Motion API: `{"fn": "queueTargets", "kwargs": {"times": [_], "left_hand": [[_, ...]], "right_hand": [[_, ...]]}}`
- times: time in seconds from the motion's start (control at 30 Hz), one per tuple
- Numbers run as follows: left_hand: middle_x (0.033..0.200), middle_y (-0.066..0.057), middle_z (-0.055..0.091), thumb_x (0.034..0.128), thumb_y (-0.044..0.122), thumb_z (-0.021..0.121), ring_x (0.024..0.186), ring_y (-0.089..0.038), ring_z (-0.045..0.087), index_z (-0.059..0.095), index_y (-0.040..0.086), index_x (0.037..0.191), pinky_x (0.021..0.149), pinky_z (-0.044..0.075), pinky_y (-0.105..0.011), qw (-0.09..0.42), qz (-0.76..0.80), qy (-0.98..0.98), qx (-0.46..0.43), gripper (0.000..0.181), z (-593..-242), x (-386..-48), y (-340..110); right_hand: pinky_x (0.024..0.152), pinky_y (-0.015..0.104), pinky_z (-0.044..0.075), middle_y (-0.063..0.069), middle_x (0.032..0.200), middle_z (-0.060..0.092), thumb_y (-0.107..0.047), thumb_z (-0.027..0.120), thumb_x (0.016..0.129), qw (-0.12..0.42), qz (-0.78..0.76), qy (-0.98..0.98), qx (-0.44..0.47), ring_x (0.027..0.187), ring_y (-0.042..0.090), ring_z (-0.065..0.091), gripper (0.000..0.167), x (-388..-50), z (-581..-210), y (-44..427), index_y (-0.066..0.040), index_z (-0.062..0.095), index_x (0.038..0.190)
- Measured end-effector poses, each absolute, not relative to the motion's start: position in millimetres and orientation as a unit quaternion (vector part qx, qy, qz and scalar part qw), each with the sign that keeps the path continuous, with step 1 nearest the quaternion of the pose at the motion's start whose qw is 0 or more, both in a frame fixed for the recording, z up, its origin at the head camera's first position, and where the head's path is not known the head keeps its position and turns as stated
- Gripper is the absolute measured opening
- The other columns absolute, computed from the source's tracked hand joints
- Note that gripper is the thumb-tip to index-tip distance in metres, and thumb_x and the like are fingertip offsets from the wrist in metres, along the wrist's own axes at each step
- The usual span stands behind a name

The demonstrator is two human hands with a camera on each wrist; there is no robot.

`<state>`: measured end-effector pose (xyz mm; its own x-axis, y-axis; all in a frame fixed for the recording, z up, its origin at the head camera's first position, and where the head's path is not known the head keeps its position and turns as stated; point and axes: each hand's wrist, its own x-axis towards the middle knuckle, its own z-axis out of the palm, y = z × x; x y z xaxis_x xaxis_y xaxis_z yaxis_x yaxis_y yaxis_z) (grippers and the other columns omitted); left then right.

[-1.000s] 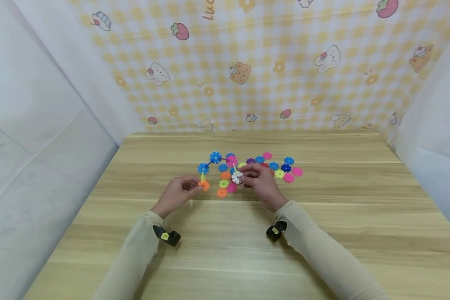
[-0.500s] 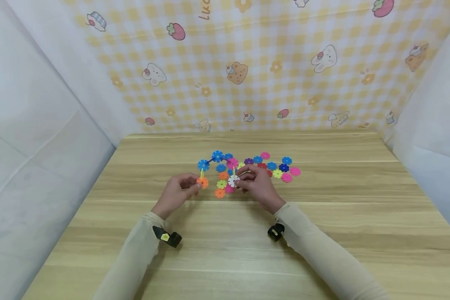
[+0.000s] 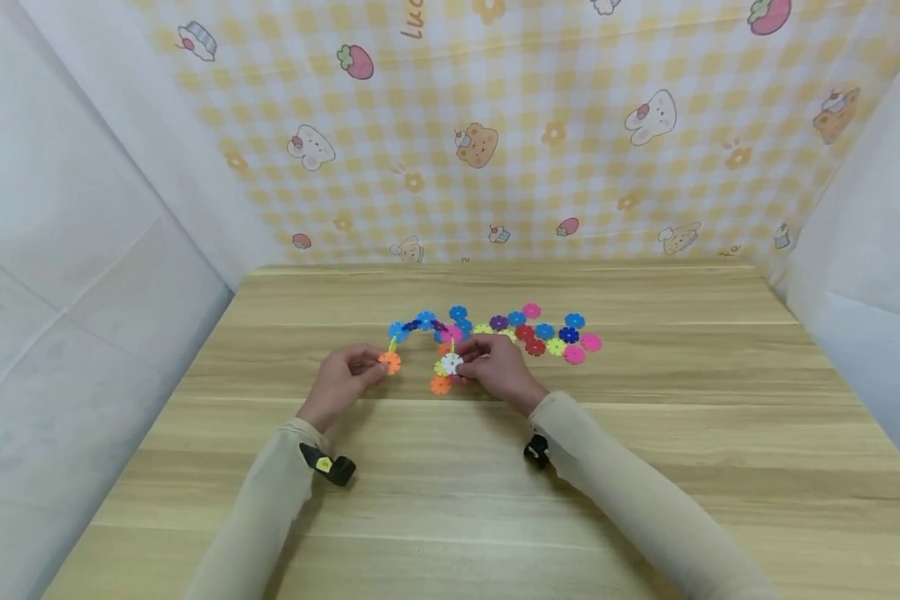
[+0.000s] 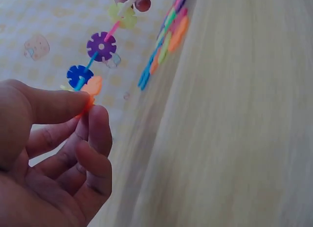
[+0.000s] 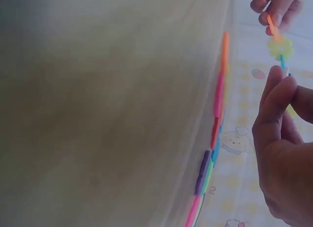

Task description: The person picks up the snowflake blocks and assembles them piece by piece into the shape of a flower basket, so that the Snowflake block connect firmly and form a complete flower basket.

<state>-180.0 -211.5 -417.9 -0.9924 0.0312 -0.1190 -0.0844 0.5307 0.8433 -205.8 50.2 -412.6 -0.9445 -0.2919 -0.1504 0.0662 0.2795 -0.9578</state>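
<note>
A chain of interlocking snowflake discs hangs in an arch between both hands. At its left end my left hand (image 3: 342, 382) pinches an orange disc (image 3: 392, 362) between thumb and fingers, close up in the left wrist view (image 4: 93, 92). The other end is a white disc (image 3: 452, 364), pinched by my right hand (image 3: 502, 371). Between them run yellow, blue and purple discs and a pink disc (image 3: 452, 334), with a blue disc (image 3: 426, 320) at the top. In the left wrist view a purple disc (image 4: 101, 46) and a dark blue disc (image 4: 79, 77) stand linked edge to edge.
Loose discs lie flat on the wooden table (image 3: 450, 483), behind and right of the chain. Among them are a red disc (image 3: 535, 347), a pink disc (image 3: 591, 342) and an orange disc (image 3: 440, 384). A checked cloth (image 3: 555, 183) hangs behind the table.
Both hands have shifted a little to the left with the chain between them. The white end now overlaps the loose discs farther left. Both pinches stay the same.
</note>
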Motion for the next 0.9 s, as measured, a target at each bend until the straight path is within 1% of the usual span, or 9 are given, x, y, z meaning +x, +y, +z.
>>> {"fn": "queueTargets", "kwargs": {"times": [0.1,0.17,0.37,0.47,0.53,0.63,0.77,0.83,0.9], "left_hand": [[0.110,-0.016,0.072,0.0974,0.016,0.065,0.090,-0.019,0.071,0.068,0.004,0.120,0.078,0.056,-0.026,0.055,0.463,0.884,-0.035,0.025,-422.0,-184.0,-219.5],[0.110,-0.015,0.072,0.0973,0.016,0.065,0.089,-0.018,0.070,0.067,0.004,0.120,0.075,0.055,-0.025,0.053,0.451,0.890,-0.047,0.026,-423.7,-187.6,-225.3],[0.102,-0.014,0.073,0.0959,0.015,0.064,0.084,-0.019,0.067,0.069,0.002,0.116,0.067,0.051,-0.023,0.043,0.413,0.907,-0.071,0.024,-428.0,-202.6,-241.9],[0.096,-0.013,0.074,0.0956,0.015,0.065,0.080,-0.017,0.066,0.070,0.002,0.113,0.066,0.049,-0.023,0.036,0.383,0.920,-0.073,0.023,-432.0,-211.1,-248.6],[0.095,-0.013,0.074,0.0957,0.016,0.065,0.078,-0.017,0.065,0.070,0.002,0.113,0.065,0.048,-0.023,0.036,0.361,0.929,-0.075,0.023,-433.4,-214.8,-251.8],[0.099,-0.015,0.075,0.0957,0.019,0.064,0.082,-0.021,0.066,0.070,0.003,0.113,0.068,0.050,-0.027,0.033,0.324,0.943,-0.075,0.025,-431.8,-216.0,-254.1],[0.109,-0.020,0.074,0.0966,0.024,0.059,0.096,-0.032,0.068,0.069,0.002,0.118,0.077,0.056,-0.040,0.006,0.267,0.961,-0.069,0.032,-420.3,-211.0,-252.6],[0.111,-0.022,0.072,0.0966,0.025,0.057,0.098,-0.035,0.067,0.068,0.001,0.118,0.078,0.056,-0.044,-0.022,0.242,0.968,-0.064,0.034,-412.5,-207.1,-249.8],[0.108,-0.022,0.073,0.0954,0.023,0.058,0.094,-0.035,0.068,0.069,0.000,0.115,0.076,0.055,-0.043,-0.050,0.234,0.969,-0.053,0.031,-404.2,-202.2,-244.0]], "right_hand": [[0.078,0.028,0.060,0.013,0.105,0.069,-0.001,0.070,0.089,0.153,-0.576,0.800,-0.067,0.090,0.017,0.066,0.024,-212.7,-412.6,37.8,-0.002,0.072,0.113],[0.078,0.029,0.061,0.014,0.104,0.069,0.000,0.070,0.089,0.158,-0.573,0.802,-0.062,0.090,0.019,0.068,0.025,-218.1,-412.4,27.7,0.000,0.072,0.114],[0.070,0.027,0.060,0.011,0.093,0.067,0.006,0.069,0.084,0.151,-0.560,0.813,-0.051,0.078,0.021,0.069,0.026,-235.9,-416.9,-5.8,0.001,0.071,0.110],[0.065,0.026,0.058,0.012,0.096,0.069,0.004,0.068,0.084,0.150,-0.538,0.828,-0.045,0.078,0.022,0.069,0.028,-241.5,-418.8,-17.8,0.000,0.071,0.111],[0.063,0.025,0.057,0.014,0.104,0.070,-0.001,0.069,0.088,0.161,-0.523,0.836,-0.047,0.077,0.023,0.070,0.028,-243.1,-418.1,-22.6,0.000,0.071,0.115],[0.062,0.028,0.058,0.018,0.117,0.069,-0.010,0.066,0.095,0.191,-0.511,0.836,-0.059,0.074,0.026,0.073,0.033,-242.4,-414.8,-25.0,0.000,0.066,0.126],[0.065,0.029,0.059,0.018,0.128,0.065,-0.017,0.061,0.100,0.208,-0.499,0.837,-0.089,0.076,0.025,0.073,0.038,-241.7,-407.8,-13.9,-0.004,0.060,0.135],[0.067,0.029,0.059,0.017,0.125,0.067,-0.018,0.060,0.100,0.202,-0.480,0.846,-0.115,0.079,0.024,0.073,0.034,-241.4,-402.2,-0.8,-0.004,0.061,0.131],[0.070,0.027,0.058,0.014,0.116,0.069,-0.019,0.060,0.100,0.189,-0.446,0.861,-0.154,0.081,0.022,0.071,0.029,-241.3,-396.9,15.4,-0.004,0.065,0.124]]}}
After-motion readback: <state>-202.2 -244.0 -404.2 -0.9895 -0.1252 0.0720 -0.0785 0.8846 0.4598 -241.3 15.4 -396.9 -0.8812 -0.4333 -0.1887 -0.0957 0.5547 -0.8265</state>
